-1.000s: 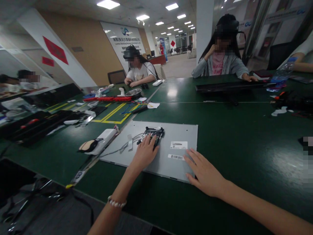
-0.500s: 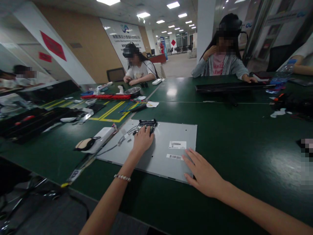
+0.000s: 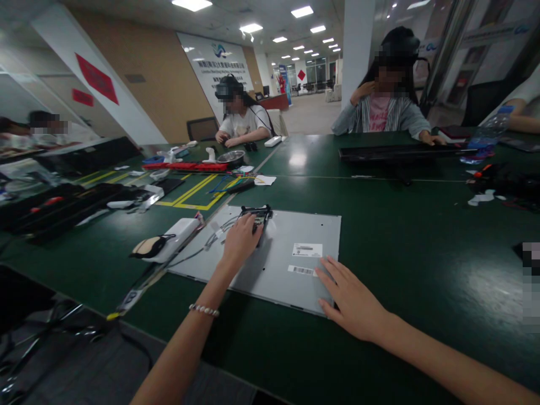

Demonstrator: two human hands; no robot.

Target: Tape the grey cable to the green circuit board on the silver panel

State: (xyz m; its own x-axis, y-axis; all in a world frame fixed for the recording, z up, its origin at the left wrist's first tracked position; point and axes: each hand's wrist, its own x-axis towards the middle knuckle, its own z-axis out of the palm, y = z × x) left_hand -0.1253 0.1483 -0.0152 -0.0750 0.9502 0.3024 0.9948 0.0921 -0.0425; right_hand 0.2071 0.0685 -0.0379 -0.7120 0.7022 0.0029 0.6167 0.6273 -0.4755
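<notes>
A grey metal panel [image 3: 295,230] lies flat on the green table [image 3: 400,236], with two white labels near its right side. At its far left edge sits a small black circuit board [image 3: 258,213] with pale wires trailing to the left. My left hand [image 3: 240,239] rests on that board with the fingers curled over it. My right hand [image 3: 352,301] lies flat with spread fingers on the panel's near right corner, holding nothing.
A white box with a black-and-tan pad [image 3: 162,243] lies left of the panel. Farther left are black trays and tools [image 3: 63,208], a red tray [image 3: 185,166] and a metal bowl [image 3: 230,158]. Two people sit across the table behind a long black bar [image 3: 400,151].
My left hand has slid the black board away from me and a little left, up to the panel's far edge. My right hand has stayed put.
</notes>
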